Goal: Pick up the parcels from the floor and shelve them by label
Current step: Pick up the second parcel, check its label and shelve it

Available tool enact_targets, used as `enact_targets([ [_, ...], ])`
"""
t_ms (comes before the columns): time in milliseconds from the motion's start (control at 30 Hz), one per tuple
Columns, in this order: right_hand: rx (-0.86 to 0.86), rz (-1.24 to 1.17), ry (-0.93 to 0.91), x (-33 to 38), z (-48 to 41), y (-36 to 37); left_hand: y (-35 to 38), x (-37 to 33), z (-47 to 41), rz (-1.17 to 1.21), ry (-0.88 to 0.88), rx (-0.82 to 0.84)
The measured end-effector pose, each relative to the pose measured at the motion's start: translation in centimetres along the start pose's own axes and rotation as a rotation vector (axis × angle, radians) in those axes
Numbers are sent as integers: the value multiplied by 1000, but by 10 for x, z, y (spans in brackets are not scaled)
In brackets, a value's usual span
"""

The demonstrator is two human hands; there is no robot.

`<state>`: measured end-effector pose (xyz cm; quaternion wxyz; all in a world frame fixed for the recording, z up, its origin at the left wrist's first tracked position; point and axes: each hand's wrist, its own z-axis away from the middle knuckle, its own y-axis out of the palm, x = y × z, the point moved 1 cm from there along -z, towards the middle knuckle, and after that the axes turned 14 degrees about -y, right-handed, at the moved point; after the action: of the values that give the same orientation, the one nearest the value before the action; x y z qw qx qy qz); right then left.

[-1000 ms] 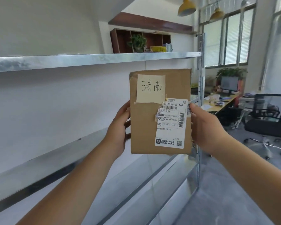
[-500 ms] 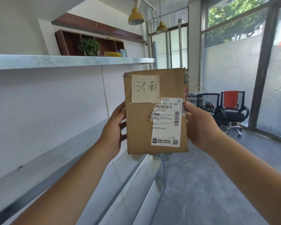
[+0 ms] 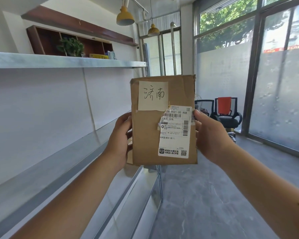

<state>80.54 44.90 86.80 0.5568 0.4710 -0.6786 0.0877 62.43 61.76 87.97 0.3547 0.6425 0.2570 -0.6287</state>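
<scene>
Swung further right since a second ago, office chairs [image 3: 226, 114] now behind. Upright brown parcel [image 3: 148, 135] clamped mid-air between left hand [image 3: 119, 140] and right hand [image 3: 211, 135], beside the shelf edge [image 3: 67, 63]; handwritten note [image 3: 153, 95], printed label [image 3: 174, 131].

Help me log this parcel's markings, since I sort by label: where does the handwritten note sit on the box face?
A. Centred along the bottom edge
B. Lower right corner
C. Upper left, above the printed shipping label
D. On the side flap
C: the handwritten note sits at the upper left of the parcel, above the printed shipping label.
</scene>
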Motion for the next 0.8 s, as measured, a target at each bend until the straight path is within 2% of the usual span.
enact_targets([
  [200, 61, -10, 14, -20, -56, -30, 25, 5, -56, -11, -1, -32],
  [500, 63, -26, 68, -39, -151, -64, 67, -2, -137, -37, -9, -111],
  [700, 69, -46, 129, -64, -198, -75, 77, -1, -183, -65, -41, -113],
  [800, 104, -44, 131, -80, -220, -74, 70, -3, -212, -105, -52, -183],
])
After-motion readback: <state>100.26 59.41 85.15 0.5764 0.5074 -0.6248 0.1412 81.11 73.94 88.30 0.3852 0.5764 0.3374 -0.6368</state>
